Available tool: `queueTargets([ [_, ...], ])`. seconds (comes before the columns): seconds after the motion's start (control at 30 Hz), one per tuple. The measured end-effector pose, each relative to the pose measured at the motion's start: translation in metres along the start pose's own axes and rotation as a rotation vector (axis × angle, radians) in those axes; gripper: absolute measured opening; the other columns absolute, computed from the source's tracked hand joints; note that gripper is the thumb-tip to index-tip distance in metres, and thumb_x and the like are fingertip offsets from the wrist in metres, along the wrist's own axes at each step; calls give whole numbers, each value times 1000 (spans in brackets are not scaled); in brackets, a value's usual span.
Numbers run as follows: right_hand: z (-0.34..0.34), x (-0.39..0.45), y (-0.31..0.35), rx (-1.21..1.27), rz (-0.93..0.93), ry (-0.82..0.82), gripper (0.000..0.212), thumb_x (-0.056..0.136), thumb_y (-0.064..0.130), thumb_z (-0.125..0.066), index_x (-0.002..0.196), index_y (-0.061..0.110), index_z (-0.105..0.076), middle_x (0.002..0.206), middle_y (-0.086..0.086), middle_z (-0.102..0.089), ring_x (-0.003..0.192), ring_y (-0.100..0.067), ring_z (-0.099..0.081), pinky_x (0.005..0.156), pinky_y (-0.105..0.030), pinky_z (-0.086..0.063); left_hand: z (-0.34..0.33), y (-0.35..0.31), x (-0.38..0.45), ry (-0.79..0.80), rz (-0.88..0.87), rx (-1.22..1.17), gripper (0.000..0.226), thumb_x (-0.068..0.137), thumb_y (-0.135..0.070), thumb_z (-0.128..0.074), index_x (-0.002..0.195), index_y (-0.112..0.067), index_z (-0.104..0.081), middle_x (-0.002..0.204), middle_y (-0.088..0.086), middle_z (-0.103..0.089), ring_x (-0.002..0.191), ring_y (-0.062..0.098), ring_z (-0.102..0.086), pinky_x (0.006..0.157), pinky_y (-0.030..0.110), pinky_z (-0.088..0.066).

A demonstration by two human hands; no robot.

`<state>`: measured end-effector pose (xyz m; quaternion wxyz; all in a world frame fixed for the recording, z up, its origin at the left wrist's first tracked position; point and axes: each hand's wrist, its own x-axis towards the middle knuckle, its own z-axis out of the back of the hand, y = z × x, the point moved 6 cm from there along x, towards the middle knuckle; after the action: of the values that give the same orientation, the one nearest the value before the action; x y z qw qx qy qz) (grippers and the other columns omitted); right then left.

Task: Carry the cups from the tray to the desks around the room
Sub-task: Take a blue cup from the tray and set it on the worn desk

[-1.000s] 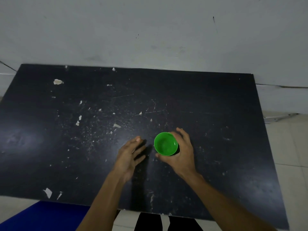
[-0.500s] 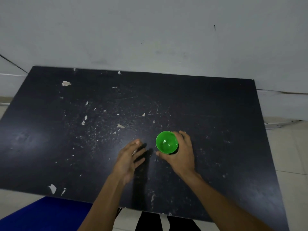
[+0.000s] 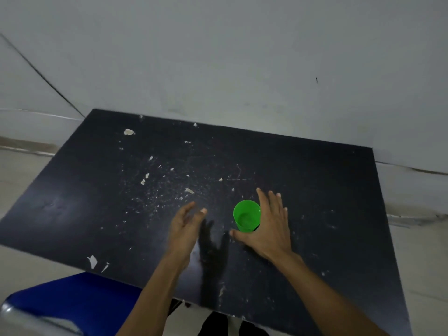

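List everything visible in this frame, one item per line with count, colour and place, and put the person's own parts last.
cup: 1, green, upright on the desk, right of centre, open side up
desk: 1, black top, scratched, against the wall
flakes: many, whitish, scattered over the left and middle of the desk
wall: 1, grey-white, behind the desk
floor: pale tiles, to the right and left of the desk
chair: 1, blue seat, at the lower left, partly under the desk edge
left hand: 1, open, over the desk left of the cup, holding nothing
right hand: 1, fingers straight, spread beside the cup; thumb in front of it; contact with the cup unclear
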<state>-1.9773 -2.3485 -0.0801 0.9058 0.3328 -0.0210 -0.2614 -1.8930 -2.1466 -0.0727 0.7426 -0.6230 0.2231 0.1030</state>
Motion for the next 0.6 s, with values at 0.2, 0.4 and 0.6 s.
queueTargets([
  [0.2,14,2,54,-96,219,-11,122,54,79,-61,150,32,-2,162,-8,-4,149,-24,10,119,-46,1,34,-34,-30,-125,-361,344,50,89,-35,-65,134,-29,-44,149,-4,-38,135,13,-37,107,35,-37],
  [0.4,-7,-8,132,-112,416,54,119,57,77,-58,151,32,-2,162,-8,-1,148,-24,14,119,-47,3,108,-53,-63,-365,-514,558,61,87,-37,-66,140,-19,-43,157,4,-27,143,14,-23,114,37,-25],
  [0.6,-56,-41,231,-99,617,152,119,55,78,-56,151,33,-3,163,-5,0,148,-21,16,119,-47,6,210,-54,-104,-614,-534,644,65,88,-48,-61,141,-13,-44,157,8,-28,146,26,-22,115,45,-26],
])
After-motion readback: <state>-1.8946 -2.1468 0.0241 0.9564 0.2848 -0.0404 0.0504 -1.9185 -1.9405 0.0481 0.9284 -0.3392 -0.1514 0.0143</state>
